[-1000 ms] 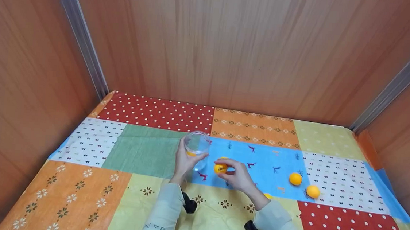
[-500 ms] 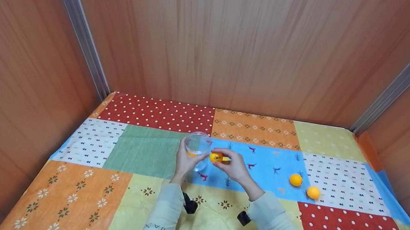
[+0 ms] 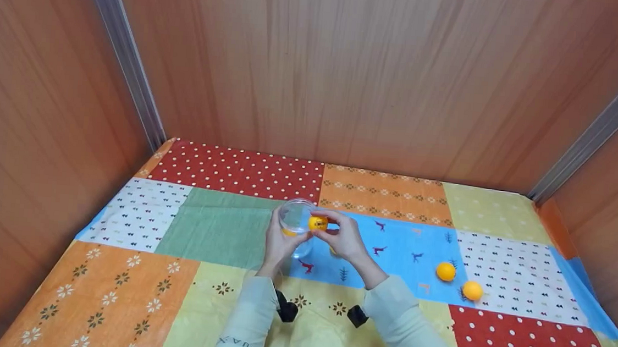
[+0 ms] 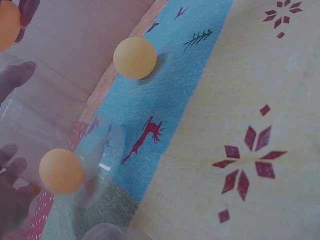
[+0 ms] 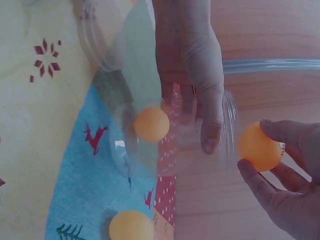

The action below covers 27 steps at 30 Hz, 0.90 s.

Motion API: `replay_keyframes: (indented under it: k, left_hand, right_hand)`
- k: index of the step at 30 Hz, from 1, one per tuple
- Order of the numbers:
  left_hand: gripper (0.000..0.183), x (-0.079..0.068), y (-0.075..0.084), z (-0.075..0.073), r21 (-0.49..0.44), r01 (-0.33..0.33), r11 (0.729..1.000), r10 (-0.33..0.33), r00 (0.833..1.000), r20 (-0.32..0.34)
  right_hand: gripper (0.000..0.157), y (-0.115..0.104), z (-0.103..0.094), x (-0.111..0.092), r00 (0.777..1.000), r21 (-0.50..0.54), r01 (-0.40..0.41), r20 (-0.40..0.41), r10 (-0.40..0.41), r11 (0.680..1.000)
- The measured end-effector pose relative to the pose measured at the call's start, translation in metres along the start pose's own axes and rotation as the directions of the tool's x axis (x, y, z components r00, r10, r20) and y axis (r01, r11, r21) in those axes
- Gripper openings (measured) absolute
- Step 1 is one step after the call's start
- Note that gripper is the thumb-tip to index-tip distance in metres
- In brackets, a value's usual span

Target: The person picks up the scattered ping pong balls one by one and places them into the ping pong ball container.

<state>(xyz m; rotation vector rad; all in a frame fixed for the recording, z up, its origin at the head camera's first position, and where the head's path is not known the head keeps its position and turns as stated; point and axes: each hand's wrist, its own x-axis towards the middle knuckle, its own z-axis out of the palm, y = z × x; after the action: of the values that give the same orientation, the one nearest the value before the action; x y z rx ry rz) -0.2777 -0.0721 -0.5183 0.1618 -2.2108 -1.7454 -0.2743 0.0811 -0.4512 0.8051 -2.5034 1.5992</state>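
Observation:
My left hand [image 3: 279, 244] grips a clear plastic jar [image 3: 297, 212], raised and tilted above the cloth, its mouth uncovered. Through the wall I see one orange ping-pong ball [image 5: 151, 124] inside, low in the jar. Between thumb and fingertips my right hand [image 3: 346, 241] pinches another orange ping-pong ball [image 3: 316, 223] with dark print. This ball is right by the jar's rim, with a small gap in the right wrist view. Below the hands, a further ball [image 4: 135, 58] lies on the blue patch; my right hand mostly hides it in the head view.
Two more orange balls [image 3: 446, 271] lie to the right on the patchwork cloth [image 3: 216, 227]. A clear round lid-like piece [image 5: 100, 40] sits near my left forearm. Wood-grain panels [image 3: 349, 77] enclose the table at the back and both sides.
My right hand has carried its ball left and upward, from beside the jar to its rim. My left hand and the jar have stayed nearly still.

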Motion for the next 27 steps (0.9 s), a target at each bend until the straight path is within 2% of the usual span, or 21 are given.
replay_keyframes:
  k: [11, 24, 27]
  left_hand:
    - [0.079, -0.001, 0.001, 0.001, -0.017, 0.014, 1.000, -0.013, 1.000, 0.001]
    - [0.079, 0.000, 0.001, 0.000, -0.021, 0.024, 0.999, -0.024, 1.000, 0.004]
    - [0.079, 0.000, 0.000, 0.000, -0.020, 0.005, 1.000, -0.005, 1.000, -0.002]
  right_hand:
    - [0.034, -0.009, 0.005, 0.017, 0.998, -0.020, -0.055, -0.015, 0.055, 0.998]
    - [0.034, -0.007, 0.010, 0.028, 0.998, -0.038, -0.058, -0.017, 0.057, 0.998]
    - [0.035, -0.007, 0.012, 0.030, 0.998, -0.040, -0.054, -0.021, 0.053, 0.998]
